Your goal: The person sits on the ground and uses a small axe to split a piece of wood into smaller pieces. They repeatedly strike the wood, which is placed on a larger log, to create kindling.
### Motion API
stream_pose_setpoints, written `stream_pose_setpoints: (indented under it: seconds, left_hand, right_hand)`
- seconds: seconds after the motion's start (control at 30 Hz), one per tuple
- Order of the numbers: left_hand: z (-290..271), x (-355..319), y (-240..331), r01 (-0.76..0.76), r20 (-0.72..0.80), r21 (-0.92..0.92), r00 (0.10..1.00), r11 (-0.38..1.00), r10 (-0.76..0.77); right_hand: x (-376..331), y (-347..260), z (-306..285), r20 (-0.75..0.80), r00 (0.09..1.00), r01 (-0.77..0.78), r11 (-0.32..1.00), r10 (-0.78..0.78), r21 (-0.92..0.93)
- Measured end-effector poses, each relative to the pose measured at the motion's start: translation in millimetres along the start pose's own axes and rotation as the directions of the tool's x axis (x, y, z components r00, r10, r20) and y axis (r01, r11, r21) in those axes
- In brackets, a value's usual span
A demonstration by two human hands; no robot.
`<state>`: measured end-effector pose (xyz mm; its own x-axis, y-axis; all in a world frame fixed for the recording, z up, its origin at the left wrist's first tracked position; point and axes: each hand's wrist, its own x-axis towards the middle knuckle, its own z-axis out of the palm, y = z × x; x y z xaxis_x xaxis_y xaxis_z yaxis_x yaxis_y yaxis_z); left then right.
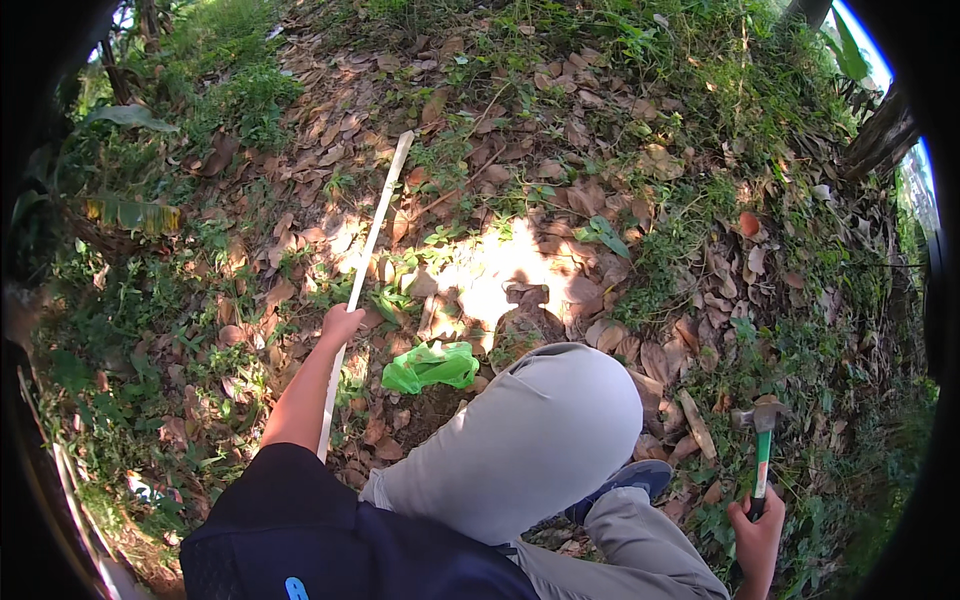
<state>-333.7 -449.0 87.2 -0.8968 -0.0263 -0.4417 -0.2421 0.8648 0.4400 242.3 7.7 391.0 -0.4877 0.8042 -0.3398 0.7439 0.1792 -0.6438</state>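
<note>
My left hand (342, 324) is closed around a long, pale wooden stick (376, 222), which slants up and away from me over the leaf litter. Its lower end passes behind my left arm. In my right hand (757, 530), out to the right, is a hammer (764, 448) with a green and black handle and a metal head pointing away from me. Between my left hand and my bent knee, a crumpled bright green plastic bag (432, 367) lies on the ground.
Dry brown leaves (330, 150) and green weeds cover the sloping ground. A short piece of wood (697, 424) lies left of the hammer head. My raised knee (560, 420) in grey trousers fills the lower middle. A tree trunk (882, 138) stands at the far right.
</note>
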Motion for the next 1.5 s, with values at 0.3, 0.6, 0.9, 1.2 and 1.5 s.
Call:
stream_pose_setpoints:
  seconds: [0.3, 0.6, 0.9, 1.2, 1.5]
  left_hand:
    - [-8, 4, -20, -0.16, -0.201, 0.06, 0.965, 0.985, 0.169]
    - [-45, -15, 39, -0.488, -0.369, -0.009, 0.813, 0.873, 0.451]
    - [-135, -20, 187, -0.555, -0.314, -0.029, 0.794, 0.831, 0.52]
    - [-203, 23, 307, -0.655, -0.463, 0.254, 0.563, 0.711, 0.684]
    - [-104, 5, 377, -0.787, -0.254, 0.395, 0.402, 0.474, 0.88]
  right_hand:
    - [-1, -12, 9, 0.109, 0.992, 0.074, 0.99, -0.061, -0.117]
    - [-2, -3, 2, 0.037, 0.996, 0.082, 0.987, -0.078, -0.135]
    - [-11, 11, -14, -0.196, 0.975, 0.084, 0.988, -0.108, -0.127]
    - [34, 78, -141, -0.444, 0.787, -0.057, 0.666, -0.428, -0.743]
    - [1, 221, -67, -0.528, 0.849, -0.236, 0.877, -0.023, -0.419]
